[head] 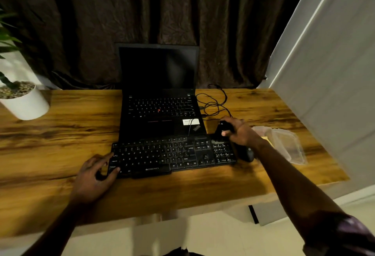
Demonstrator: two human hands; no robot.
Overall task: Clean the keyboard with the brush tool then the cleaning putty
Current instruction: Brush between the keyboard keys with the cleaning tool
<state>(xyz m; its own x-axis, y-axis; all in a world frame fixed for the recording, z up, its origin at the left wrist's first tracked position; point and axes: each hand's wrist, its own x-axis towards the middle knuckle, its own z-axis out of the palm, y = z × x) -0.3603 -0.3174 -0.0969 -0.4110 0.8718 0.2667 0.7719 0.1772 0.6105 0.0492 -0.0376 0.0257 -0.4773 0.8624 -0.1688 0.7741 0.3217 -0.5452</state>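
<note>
Nearest, the left hand [95, 171] curls its fingers over the left end of the black plastic full-size keyboard [162, 156]. The keyboard lies flat on the glossy wood-grain desk [60, 134], against the laptop's front edge. At its far right corner the right hand [241, 132] clasps the black-handled brush tool [223, 128], pale bristles down on the number-pad keys. Judged stage: brushing under way, putty pass not yet begun. Beside that hand lies a clear, thin plastic tub [288, 146]; a yellowish patch at its edge may be putty, unclear. Beyond: matte black open laptop [160, 101], tangled cable [215, 103], smooth white plant pot [26, 105].
</note>
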